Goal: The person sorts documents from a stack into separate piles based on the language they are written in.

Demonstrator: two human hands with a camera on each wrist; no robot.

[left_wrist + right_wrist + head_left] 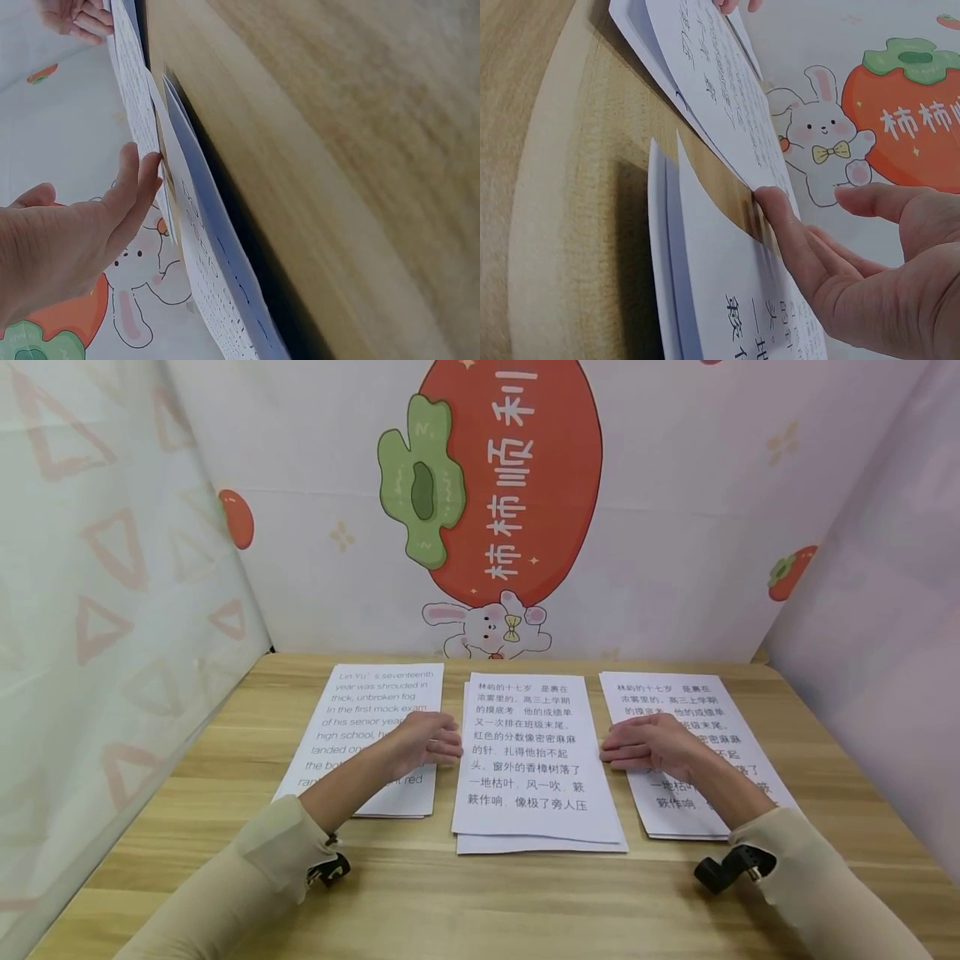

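Three stacks of printed white paper sheets lie side by side on a wooden table. The left stack [360, 702] carries English text; the middle stack [525, 818] and the right stack [667, 818] carry Chinese text. My left hand [420, 743] is over the right part of the left stack, its fingertips near the middle stack's left edge. My right hand [651, 745] is over the right stack, fingertips near the middle stack's right edge. Fingers look relaxed in both wrist views, with nothing gripped by the left hand [82, 232] or the right hand [870, 262].
The wooden table [450, 902] extends in front of the stacks. Behind it hangs a white backdrop [660, 568] printed with a large persimmon and a rabbit. Pale curtains [112, 693] hang at both sides. A black wrist device [723, 870] sits at each cuff.
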